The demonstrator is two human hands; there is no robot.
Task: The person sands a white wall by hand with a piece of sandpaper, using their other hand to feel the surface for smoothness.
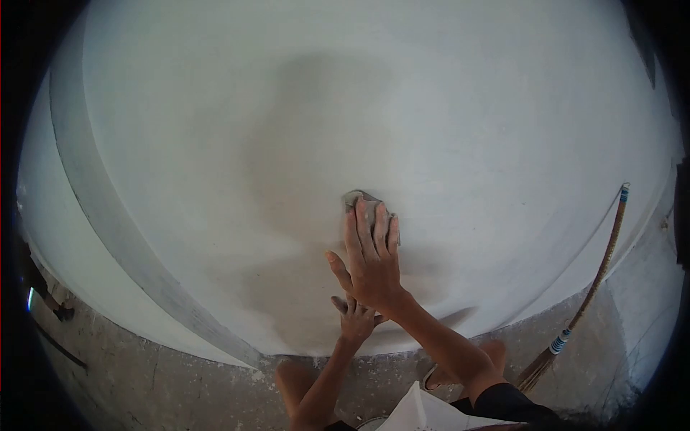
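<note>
place: building under renovation | signs: freshly plastered white wall; rough concrete floor; broom leaning

The right hand presses a grey pad flat against the white wall; the left hand rests on the wall just below. A broom leans at right.
</note>
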